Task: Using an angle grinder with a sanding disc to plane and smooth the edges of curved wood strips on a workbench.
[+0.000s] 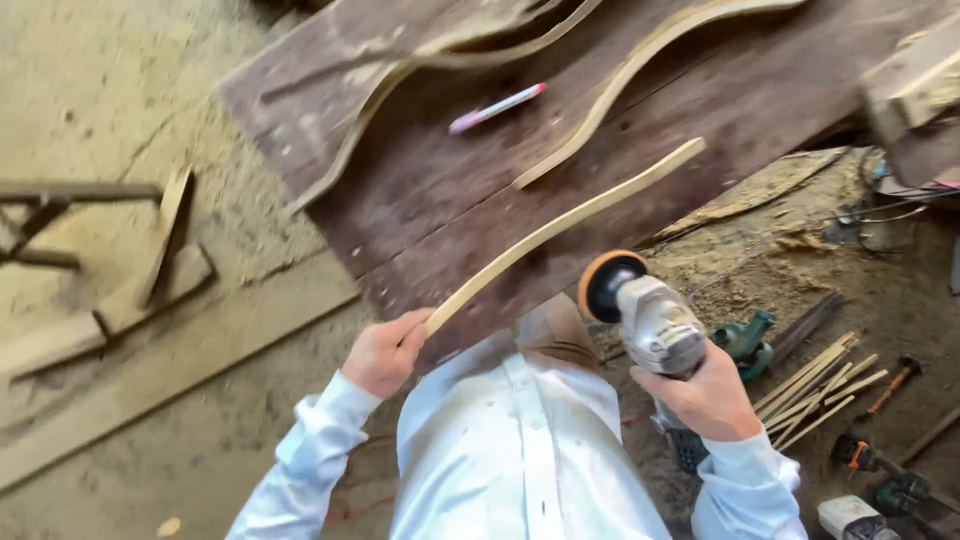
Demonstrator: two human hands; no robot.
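The person's left hand (383,352) pinches the near end of a long thin wood strip (565,233). The fingers are pressed together around that end. From that grip the strip runs up and away to the right, out over the dark brown surface (420,205). Its far end lies well past the hand, on the surface, and the near end sticks out past the surface edge, where the hand holds it.

The right hand (708,393) is wrapped tight around the body of a grey sander (650,318). The sander's round pad, black with an orange rim, faces the strip and sits just beside its lower half, on the right of it. I cannot tell if the pad touches the wood. So the left hand is on the strip, and the sander is the next nearest thing to it.

Counting: one strip in the hand. Two more curvy wood strips (640,70) lie on the surface, further from the hand than the held strip. One pink pen (497,107) lies between those two. On the floor, right of the sander, there is a bundle of thin sticks (815,388), and a few other tools (870,462) lie near them.
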